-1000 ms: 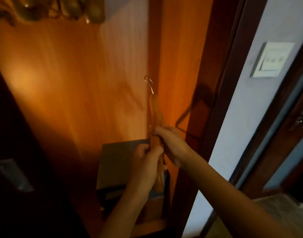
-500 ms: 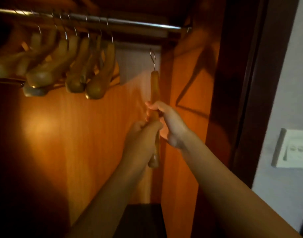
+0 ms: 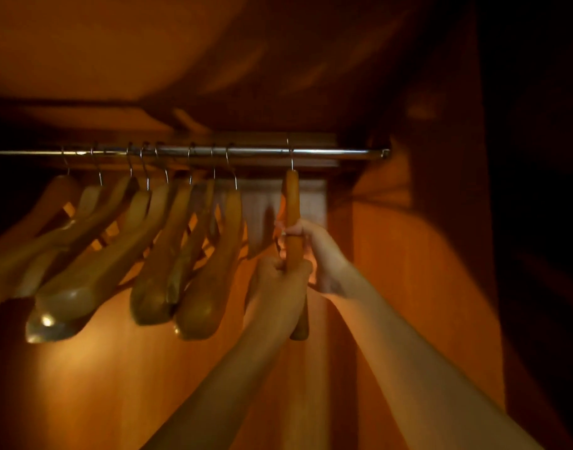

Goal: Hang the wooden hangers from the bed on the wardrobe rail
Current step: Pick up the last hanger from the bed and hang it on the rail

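Wooden hanger (image 3: 292,203) (both hands gripping) hooked on rail (image 3: 327,152).

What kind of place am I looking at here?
Most likely the inside of a wooden wardrobe. A metal rail runs across the top, a row of hanging wooden hangers fills its left part, and orange wood panels close it in.

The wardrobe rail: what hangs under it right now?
Under the rail hang about eight wooden hangers, bunched left. Apart to their right, one hanger stays in both hands' grip, left, right. Whether its hook rests on the rail cannot be told.
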Available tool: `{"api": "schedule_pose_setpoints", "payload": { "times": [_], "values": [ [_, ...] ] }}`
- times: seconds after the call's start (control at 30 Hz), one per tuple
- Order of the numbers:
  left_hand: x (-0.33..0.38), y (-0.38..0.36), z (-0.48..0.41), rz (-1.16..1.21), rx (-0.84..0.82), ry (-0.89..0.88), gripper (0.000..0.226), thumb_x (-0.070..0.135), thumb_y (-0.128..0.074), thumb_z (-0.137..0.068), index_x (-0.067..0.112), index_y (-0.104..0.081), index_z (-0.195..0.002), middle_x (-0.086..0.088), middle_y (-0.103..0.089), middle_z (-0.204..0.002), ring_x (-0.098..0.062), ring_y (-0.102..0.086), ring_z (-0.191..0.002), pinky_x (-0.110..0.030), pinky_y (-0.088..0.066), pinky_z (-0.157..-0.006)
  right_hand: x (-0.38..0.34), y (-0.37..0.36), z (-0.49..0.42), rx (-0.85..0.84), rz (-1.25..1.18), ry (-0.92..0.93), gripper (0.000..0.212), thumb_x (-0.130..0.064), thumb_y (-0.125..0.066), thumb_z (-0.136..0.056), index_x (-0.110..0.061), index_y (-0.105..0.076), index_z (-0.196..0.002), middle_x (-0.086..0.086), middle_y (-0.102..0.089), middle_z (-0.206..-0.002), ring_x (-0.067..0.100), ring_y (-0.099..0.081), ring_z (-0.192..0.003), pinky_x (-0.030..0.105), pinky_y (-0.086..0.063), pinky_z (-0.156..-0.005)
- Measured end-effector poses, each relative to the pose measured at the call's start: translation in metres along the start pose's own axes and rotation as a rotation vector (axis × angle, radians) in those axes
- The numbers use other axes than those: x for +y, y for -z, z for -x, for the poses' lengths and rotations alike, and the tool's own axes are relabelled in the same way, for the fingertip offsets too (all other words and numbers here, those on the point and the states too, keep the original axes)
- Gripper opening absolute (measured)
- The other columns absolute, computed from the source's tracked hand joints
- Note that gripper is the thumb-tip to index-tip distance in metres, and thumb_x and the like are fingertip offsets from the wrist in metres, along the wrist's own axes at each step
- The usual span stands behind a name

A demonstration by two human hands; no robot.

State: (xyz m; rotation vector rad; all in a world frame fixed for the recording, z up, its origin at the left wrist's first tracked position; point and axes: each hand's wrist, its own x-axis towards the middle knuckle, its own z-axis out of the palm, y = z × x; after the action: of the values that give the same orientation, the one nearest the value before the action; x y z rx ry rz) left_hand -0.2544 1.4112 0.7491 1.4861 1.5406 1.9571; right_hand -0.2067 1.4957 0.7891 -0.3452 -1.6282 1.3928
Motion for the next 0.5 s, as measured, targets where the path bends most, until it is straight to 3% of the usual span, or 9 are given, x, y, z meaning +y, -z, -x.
{"api": "schedule_pose_setpoints", "payload": {
  "times": [0.1,0.27,0.37,0.5],
  "values": [
    [-0.004,-0.001,-0.011,-0.005,0.037,-0.013,0.021,0.033,-0.051,-0.089,0.016,-0.053,-0.1,0.001,-0.051,-0.074,-0.018,-0.052,-0.073,-0.026,-0.033,-0.057,0.001,0.004,-0.012,0.011,0.017,0.013,0.024,-0.021,-0.051,-0.082,-0.019,-0.061,-0.104,0.004,-0.052,-0.091,0.022,-0.046,-0.092,0.036,-0.04,-0.083],
    [-0.004,-0.001,-0.027,0.03,0.073,-0.007,0.03,0.033,-0.053,-0.086,0.008,-0.058,-0.102,-0.003,-0.053,-0.073,-0.02,-0.053,-0.069,-0.027,-0.035,-0.059,0.0,-0.001,-0.028,-0.021,0.0,-0.004,0.025,-0.021,-0.051,-0.082,-0.021,-0.062,-0.104,0.005,-0.05,-0.094,0.019,-0.051,-0.085,0.034,-0.042,-0.081],
    [0.0,0.004,-0.034,0.076,0.059,-0.006,0.019,0.03,-0.053,-0.086,0.011,-0.057,-0.086,-0.003,-0.053,-0.068,-0.018,-0.053,-0.064,-0.026,-0.037,-0.056,-0.005,-0.005,-0.038,-0.021,-0.053,-0.017,0.029,-0.025,-0.056,-0.073,-0.021,-0.064,-0.1,0.003,-0.049,-0.091,0.015,-0.049,-0.079,0.027,-0.042,-0.07],
    [0.012,0.008,-0.036,0.1,0.055,0.018,0.019,0.026,-0.055,-0.085,0.018,-0.051,-0.068,-0.002,-0.056,-0.068,-0.019,-0.056,-0.068,-0.028,-0.04,-0.062,-0.011,-0.009,-0.043,-0.014,-0.147,-0.053,0.018,-0.019,-0.051,-0.078,-0.017,-0.061,-0.093,0.001,-0.048,-0.083,0.014,-0.047,-0.073,0.026,-0.04,-0.064]
  ]
}}
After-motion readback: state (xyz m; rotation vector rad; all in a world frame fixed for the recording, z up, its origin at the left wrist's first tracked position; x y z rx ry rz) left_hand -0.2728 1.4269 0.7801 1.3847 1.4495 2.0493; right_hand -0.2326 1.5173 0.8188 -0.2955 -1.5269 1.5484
